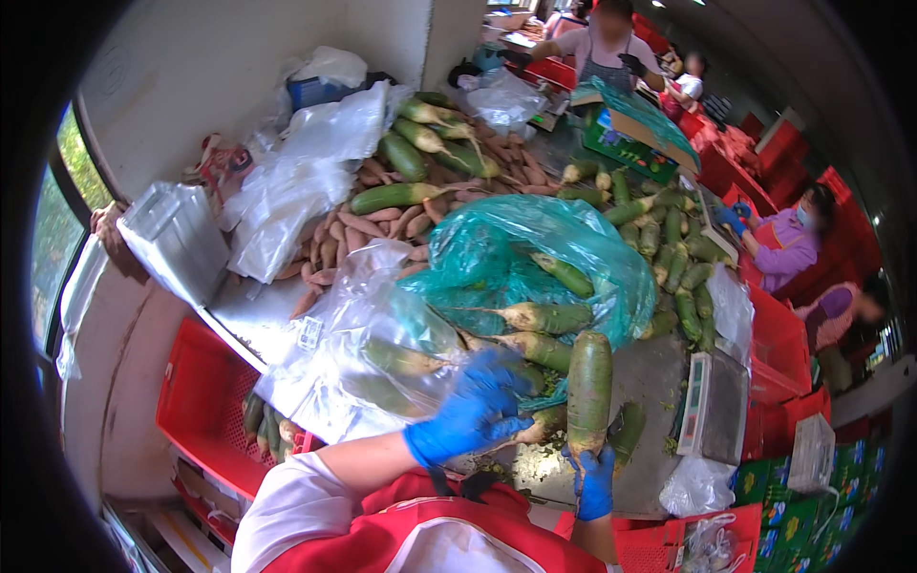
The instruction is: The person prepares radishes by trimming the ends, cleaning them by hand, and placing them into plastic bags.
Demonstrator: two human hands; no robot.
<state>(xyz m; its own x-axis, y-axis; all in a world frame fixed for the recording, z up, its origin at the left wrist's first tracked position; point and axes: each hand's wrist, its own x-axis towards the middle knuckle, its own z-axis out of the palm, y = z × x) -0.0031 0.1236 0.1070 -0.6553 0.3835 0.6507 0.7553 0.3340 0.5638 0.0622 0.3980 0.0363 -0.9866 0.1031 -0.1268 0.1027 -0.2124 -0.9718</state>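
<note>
My right hand [593,476], in a blue glove, grips the lower end of a large green radish [590,387] held upright. My left hand [476,408], also blue-gloved and slightly blurred, is raised above the table with its fingers apart and nothing visible in it. Just beyond it, several green radishes [548,316] lie in and beside an open teal plastic bag [530,215]. Clear plastic bags [344,322], with radishes showing through, are left of my left hand. Another radish [629,430] lies beside the held one, on the metal table [652,372].
Sweet potatoes [358,223] are heaped farther back, and more green radishes [673,243] at the right. A scale [713,408] stands at the right edge. Red crates [208,401] flank the table. Several co-workers stand at the back and right, one behind a green carton [627,147].
</note>
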